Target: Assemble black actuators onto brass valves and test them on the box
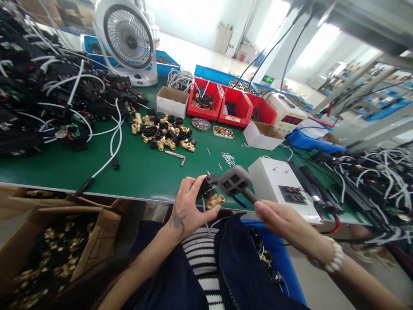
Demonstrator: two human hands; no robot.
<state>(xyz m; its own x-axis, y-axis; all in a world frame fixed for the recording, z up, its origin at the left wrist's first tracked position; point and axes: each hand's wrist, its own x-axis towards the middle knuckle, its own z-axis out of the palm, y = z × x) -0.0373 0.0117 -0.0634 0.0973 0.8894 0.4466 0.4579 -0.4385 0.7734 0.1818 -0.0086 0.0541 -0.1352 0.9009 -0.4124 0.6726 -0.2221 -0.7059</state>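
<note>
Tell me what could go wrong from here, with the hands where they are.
The dark hammer-like tool in the right hand is close to the left hand, so a stray blow might catch that hand.
The black part with its brass fitting is held at the front edge of the green bench, so it could slip and drop.
Loose metal clips lie just beyond the tool and might get scattered.

A mallet (235, 181) in the right hand (275, 215) is just right of an assembly (214, 201) in the left hand (190, 206); on the table (135, 176) beyond, piled fittings (160, 144) have wired parts (45, 103) left, bins (235, 117) behind and rightward, clips (228, 159) right, a switch box (269, 176) farther right
</note>
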